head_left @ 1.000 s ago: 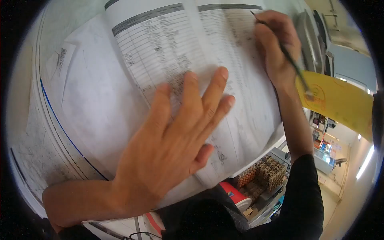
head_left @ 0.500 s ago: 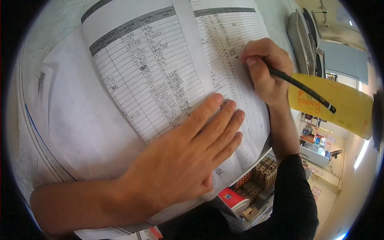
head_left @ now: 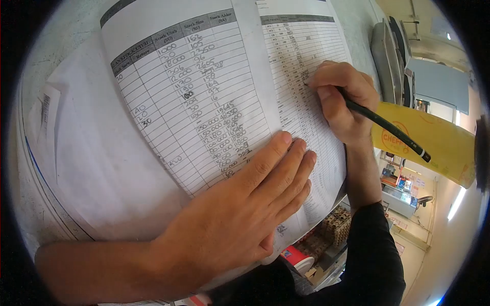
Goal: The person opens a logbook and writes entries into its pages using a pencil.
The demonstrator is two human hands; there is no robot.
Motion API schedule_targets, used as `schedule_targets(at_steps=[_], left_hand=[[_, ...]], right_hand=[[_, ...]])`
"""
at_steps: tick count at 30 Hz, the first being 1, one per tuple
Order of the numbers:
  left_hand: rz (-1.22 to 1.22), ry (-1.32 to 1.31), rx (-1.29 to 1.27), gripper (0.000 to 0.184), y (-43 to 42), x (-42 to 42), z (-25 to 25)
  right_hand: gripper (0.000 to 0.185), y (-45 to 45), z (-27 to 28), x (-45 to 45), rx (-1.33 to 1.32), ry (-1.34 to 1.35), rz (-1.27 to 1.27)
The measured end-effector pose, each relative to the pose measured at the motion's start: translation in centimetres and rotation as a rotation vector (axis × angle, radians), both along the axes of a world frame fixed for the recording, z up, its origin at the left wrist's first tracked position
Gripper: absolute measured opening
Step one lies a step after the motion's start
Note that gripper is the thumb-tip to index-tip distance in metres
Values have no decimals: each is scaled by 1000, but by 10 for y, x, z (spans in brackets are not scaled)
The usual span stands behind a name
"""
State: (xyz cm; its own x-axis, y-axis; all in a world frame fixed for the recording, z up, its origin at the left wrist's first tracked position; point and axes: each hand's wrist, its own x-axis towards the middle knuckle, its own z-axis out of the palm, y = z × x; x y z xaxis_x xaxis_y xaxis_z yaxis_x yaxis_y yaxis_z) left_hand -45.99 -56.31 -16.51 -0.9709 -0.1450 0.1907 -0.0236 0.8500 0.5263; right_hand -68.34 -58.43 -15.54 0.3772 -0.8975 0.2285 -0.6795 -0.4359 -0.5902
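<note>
An open book of printed stock forms lies before me, its columns filled with handwritten numbers. My left hand rests flat across the lower part of both pages, fingers stretched out toward the right page. Between the thumb and fingers of my right hand is a dark pencil with a white band near its end. Its tip touches or hovers just over a column on the right page; I cannot tell which. Some of the lower rows are hidden under my left hand.
Loose white paper lies under the book on the left. To the right hangs or stands a yellow printed item. Stacked egg trays and a red-and-white container sit below the table edge. Grey items stand at the upper right.
The pencil tip and my right hand appear slightly lower in view, along with the shifted pages. My left hand stays flat on the book, and the right keeps its grip.
</note>
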Motion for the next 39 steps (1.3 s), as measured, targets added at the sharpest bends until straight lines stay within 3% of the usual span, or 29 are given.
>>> schedule_targets(at_steps=[39], left_hand=[[19,9,-97,57,-4,3,-1]], right_hand=[[9,-2,0,6,-51,48,-124]])
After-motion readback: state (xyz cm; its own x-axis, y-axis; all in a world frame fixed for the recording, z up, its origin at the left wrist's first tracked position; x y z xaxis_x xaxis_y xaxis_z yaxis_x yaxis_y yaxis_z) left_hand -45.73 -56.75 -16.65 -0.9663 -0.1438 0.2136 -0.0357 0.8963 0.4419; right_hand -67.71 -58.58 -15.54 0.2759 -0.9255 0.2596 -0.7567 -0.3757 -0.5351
